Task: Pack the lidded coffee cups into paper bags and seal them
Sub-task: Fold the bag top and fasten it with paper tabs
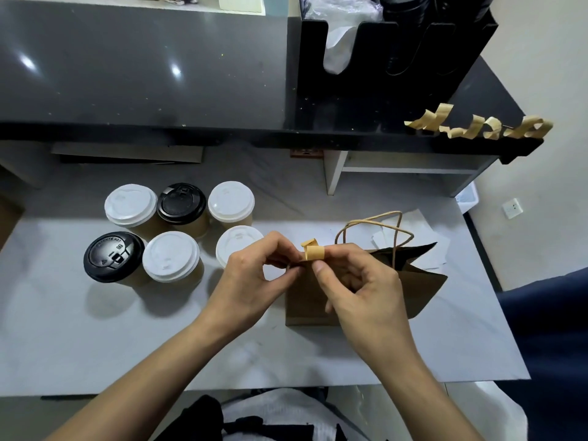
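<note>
A brown paper bag [416,286] with twisted paper handles stands on the white table [127,338], right of centre. My left hand [254,275] pinches the bag's top edge at its left end. My right hand [356,281] pinches the same edge and holds a short strip of tan tape [313,251] folded over it, one end curling up. Several lidded coffee cups stand in two rows to the left: white lids [170,256], [131,204], [231,201] and black lids [114,256], [181,203]. One white-lidded cup [235,241] is partly hidden behind my left hand.
More tan tape strips [477,125] hang from the edge of the dark raised counter [143,74] at the right. A black holder [381,68] stands on that counter. White paper sheets [423,232] lie behind the bag. A dark blue object [547,329] borders the table's right side.
</note>
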{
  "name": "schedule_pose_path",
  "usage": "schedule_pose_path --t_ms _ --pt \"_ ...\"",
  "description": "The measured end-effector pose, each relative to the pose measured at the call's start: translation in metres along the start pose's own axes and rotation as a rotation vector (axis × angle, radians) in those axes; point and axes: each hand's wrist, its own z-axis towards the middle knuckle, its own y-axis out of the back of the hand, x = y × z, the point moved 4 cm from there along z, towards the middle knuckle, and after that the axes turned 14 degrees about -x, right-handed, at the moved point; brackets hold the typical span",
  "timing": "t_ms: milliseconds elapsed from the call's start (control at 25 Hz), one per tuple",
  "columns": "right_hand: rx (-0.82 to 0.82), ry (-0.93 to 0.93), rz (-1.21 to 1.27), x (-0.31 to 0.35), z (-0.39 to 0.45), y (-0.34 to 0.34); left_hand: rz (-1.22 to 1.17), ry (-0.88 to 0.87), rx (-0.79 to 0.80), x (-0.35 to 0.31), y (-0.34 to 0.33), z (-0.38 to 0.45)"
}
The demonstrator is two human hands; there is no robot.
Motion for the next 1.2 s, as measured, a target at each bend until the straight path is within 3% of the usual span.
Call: schedule_pose_path --t_ms 480,1200 --pt "-0.057 -0.066 -0.049 -0.003 0.008 -0.007 0.172 -0.178 0.087 -0.002 -0.001 0.000" --pt "-0.066 -0.042 -0.070 -0.012 0.005 -0.013 0.228 -0.147 0.085 -0.003 -0.005 0.004"
